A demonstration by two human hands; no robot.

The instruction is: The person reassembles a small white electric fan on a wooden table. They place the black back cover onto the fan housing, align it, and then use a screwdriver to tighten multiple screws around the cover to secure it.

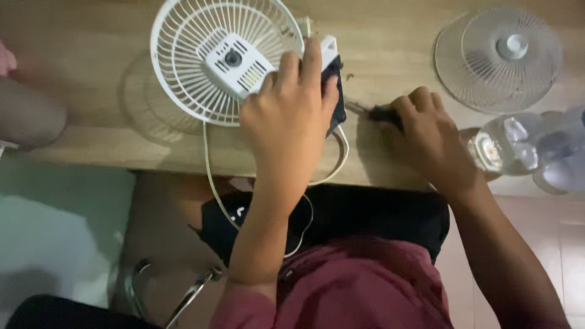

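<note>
A small white fan [219, 58] with a round wire guard stands on the wooden table [91, 91], its back housing facing me. My left hand [289, 116] grips the fan's base, a white and black block [332, 76] at the guard's right side. My right hand [426, 137] is closed on a dark-handled tool [381, 114] whose thin tip points left at the base. A white cord [210, 176] runs from the fan over the table's near edge to my lap.
A detached white front grille [498, 58] lies flat at the table's right. A clear fan blade [530, 149] rests by the right edge. Another person's arm [27, 113] lies at the far left. A metal chair frame [183, 292] shows below.
</note>
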